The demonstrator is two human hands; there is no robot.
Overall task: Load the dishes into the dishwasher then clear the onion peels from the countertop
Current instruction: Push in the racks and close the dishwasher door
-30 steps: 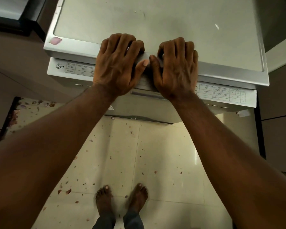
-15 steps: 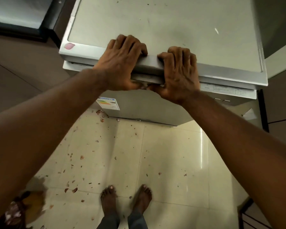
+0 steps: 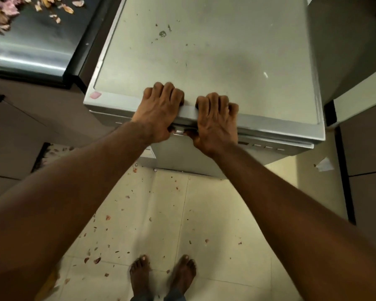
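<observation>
Door of dishwasher (image 3: 204, 61) now pushed nearly shut, left hand (image 3: 159, 111) and right hand (image 3: 215, 122) curled over its front edge; onion peels (image 3: 0, 14) upper left remain.

The dishwasher (image 3: 204, 51) is pale grey-silver with small dark specks on its top and a pink patch (image 3: 95, 95) at one corner. The counter (image 3: 30, 40) is dark and glossy, strewn with pink and tan onion peels (image 3: 0, 11). The floor (image 3: 161, 213) is cream tile flecked with reddish-brown bits.
</observation>
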